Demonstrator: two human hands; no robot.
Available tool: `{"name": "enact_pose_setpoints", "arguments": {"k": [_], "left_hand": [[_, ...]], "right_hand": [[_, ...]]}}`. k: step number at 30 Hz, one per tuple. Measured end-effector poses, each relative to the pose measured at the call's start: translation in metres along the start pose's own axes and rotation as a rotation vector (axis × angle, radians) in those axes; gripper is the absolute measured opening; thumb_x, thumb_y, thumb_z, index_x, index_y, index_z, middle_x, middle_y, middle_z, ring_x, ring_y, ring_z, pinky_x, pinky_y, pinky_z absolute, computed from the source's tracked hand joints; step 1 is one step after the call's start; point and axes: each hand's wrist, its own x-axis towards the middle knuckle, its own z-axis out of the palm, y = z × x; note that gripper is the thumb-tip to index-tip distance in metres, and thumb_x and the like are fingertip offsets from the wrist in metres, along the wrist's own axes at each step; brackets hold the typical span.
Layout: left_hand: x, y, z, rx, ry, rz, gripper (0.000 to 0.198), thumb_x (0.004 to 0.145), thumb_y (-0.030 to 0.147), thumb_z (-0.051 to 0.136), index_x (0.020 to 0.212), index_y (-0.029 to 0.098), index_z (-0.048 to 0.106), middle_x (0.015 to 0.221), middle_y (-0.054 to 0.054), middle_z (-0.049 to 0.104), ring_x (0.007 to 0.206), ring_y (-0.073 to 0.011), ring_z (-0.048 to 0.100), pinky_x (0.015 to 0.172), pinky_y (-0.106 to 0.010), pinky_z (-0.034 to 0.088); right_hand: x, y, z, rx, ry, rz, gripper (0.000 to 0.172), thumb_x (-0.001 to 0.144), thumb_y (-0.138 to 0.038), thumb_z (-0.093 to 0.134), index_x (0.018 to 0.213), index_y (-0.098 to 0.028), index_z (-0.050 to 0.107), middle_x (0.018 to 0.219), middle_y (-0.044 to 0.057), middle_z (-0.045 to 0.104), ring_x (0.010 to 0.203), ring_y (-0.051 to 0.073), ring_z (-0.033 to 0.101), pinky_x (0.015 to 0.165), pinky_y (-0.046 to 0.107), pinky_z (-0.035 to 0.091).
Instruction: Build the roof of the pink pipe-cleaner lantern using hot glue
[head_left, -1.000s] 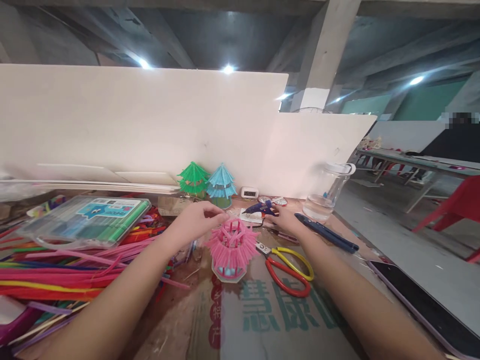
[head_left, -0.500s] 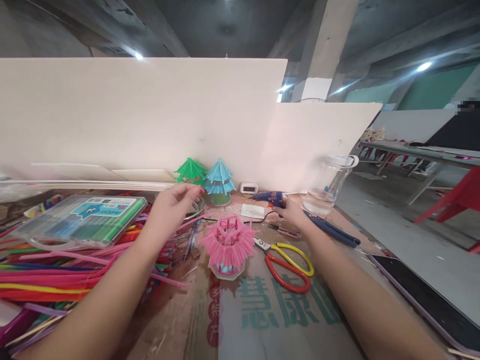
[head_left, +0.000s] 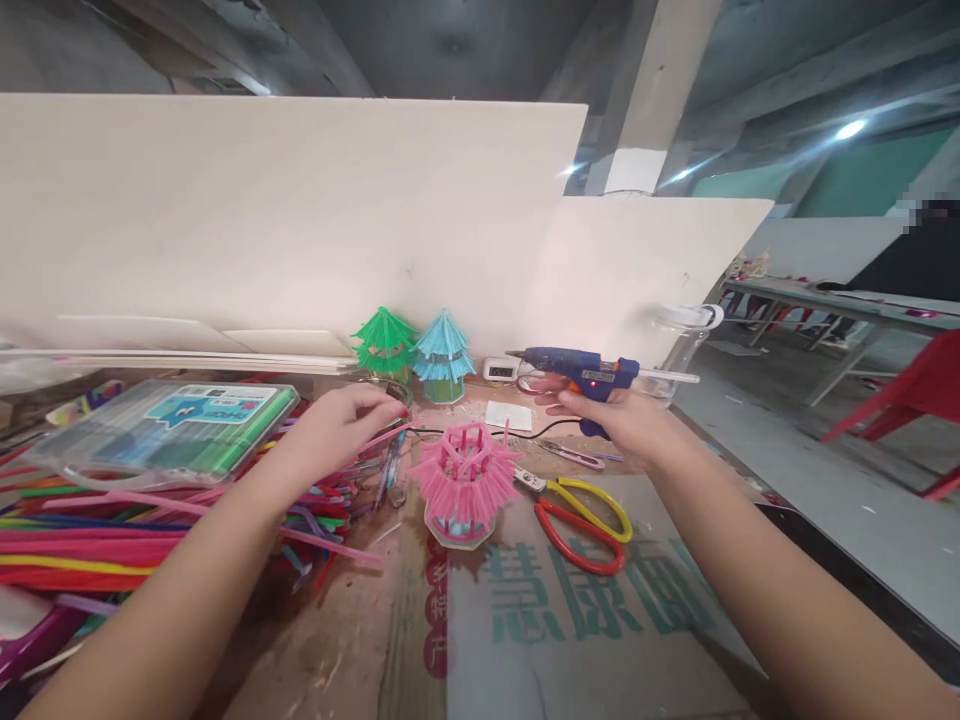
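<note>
A blue hot glue gun [head_left: 577, 367] is gripped in my right hand [head_left: 630, 420], raised off the table with its nozzle to the left and a clear glue stick out of its back. My left hand [head_left: 349, 425] is pinched closed, a small reddish spot at its fingertips; what it holds cannot be made out. Between the hands stands a pink pipe-cleaner pavilion [head_left: 465, 475], open at the top, on a pale base. Behind it are a green pavilion [head_left: 384, 340] and a light blue pavilion [head_left: 443, 355], both with pointed roofs.
Scissors [head_left: 581, 530] with red and yellow handles lie right of the pink model. Loose pipe cleaners [head_left: 97, 545] and a marker case [head_left: 172, 430] fill the left. A small digital clock [head_left: 501, 370], white paper [head_left: 508, 415] and a water bottle [head_left: 679, 345] stand or lie farther back.
My right hand has picked up the glue gun and lifted it from the table. My left hand stays pinched, a little lower in view.
</note>
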Motion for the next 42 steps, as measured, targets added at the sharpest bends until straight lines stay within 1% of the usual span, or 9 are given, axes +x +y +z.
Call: {"name": "enact_pose_setpoints", "arguments": {"k": [5,9,12,16,21,28,32,37,42], "left_hand": [[-0.003,0.003,0.023,-0.132,-0.174,0.026,0.04,0.073,0.048,0.063,0.102,0.024,0.076,0.097,-0.005,0.076,0.087,-0.0241,0.069,0.078,-0.032,0.054],[-0.005,0.008,0.035,-0.244,-0.261,0.054,0.029,0.073,0.042,0.065,0.094,0.026,0.077,0.1,-0.003,0.076,0.092,-0.0241,0.069,0.081,-0.032,0.054],[-0.005,0.009,0.038,-0.225,-0.245,0.056,0.022,0.072,0.038,0.064,0.083,0.025,0.077,0.09,-0.002,0.075,0.086,-0.0225,0.069,0.079,-0.03,0.054],[-0.002,0.005,0.04,-0.196,-0.211,0.069,0.029,0.073,0.037,0.063,0.096,0.026,0.077,0.093,-0.002,0.073,0.084,-0.0211,0.068,0.077,-0.029,0.054],[-0.003,0.002,0.041,-0.186,-0.28,0.103,0.023,0.074,0.037,0.063,0.089,0.026,0.076,0.093,-0.001,0.073,0.089,-0.022,0.066,0.081,-0.029,0.051],[-0.004,0.007,0.038,-0.108,-0.26,0.061,0.022,0.072,0.04,0.061,0.078,0.02,0.069,0.076,0.0,0.066,0.073,-0.0195,0.061,0.065,-0.027,0.046],[-0.006,0.011,0.037,-0.087,-0.264,0.076,0.016,0.074,0.035,0.06,0.076,0.02,0.066,0.07,0.003,0.06,0.066,-0.0157,0.055,0.061,-0.024,0.042],[-0.008,0.015,0.037,-0.062,-0.237,0.118,0.012,0.074,0.032,0.06,0.075,0.02,0.064,0.069,0.004,0.055,0.064,-0.014,0.051,0.062,-0.024,0.04],[-0.009,0.016,0.038,0.002,-0.224,0.091,0.013,0.075,0.033,0.062,0.072,0.02,0.062,0.067,0.004,0.053,0.063,-0.0146,0.05,0.062,-0.025,0.039]], "right_hand": [[-0.019,-0.015,0.0,-0.15,-0.095,-0.01,0.048,0.067,-0.065,0.069,0.085,-0.021,0.074,0.096,0.01,0.077,0.096,0.03,0.07,0.088,0.044,0.053],[-0.025,-0.022,-0.005,-0.304,-0.11,-0.073,0.041,0.073,-0.061,0.064,0.082,-0.021,0.071,0.086,0.007,0.075,0.088,0.026,0.069,0.078,0.037,0.054],[-0.028,-0.02,-0.009,-0.361,-0.07,-0.027,0.045,0.075,-0.063,0.058,0.081,-0.021,0.072,0.084,0.007,0.073,0.083,0.024,0.068,0.072,0.036,0.054],[-0.031,-0.019,-0.009,-0.363,-0.1,-0.056,0.051,0.078,-0.066,0.051,0.074,-0.02,0.072,0.084,0.007,0.074,0.079,0.023,0.067,0.07,0.034,0.054],[-0.036,-0.022,0.003,-0.301,-0.148,-0.104,0.041,0.076,-0.062,0.057,0.081,-0.025,0.076,0.09,0.004,0.077,0.089,0.025,0.07,0.08,0.035,0.056],[-0.044,-0.029,0.009,-0.418,-0.21,-0.139,0.034,0.077,-0.055,0.057,0.078,-0.026,0.073,0.082,0.001,0.076,0.084,0.025,0.071,0.08,0.038,0.058],[-0.046,-0.034,0.009,-0.452,-0.24,-0.12,0.038,0.077,-0.056,0.054,0.09,-0.027,0.075,0.092,0.001,0.077,0.087,0.027,0.071,0.081,0.041,0.058],[-0.045,-0.026,0.011,-0.478,-0.255,-0.074,0.042,0.076,-0.062,0.053,0.083,-0.027,0.075,0.084,0.002,0.077,0.082,0.028,0.071,0.075,0.041,0.058],[-0.047,-0.02,0.015,-0.566,-0.21,0.015,0.049,0.074,-0.068,0.051,0.084,-0.026,0.075,0.081,0.003,0.076,0.084,0.03,0.07,0.08,0.046,0.056]]}}
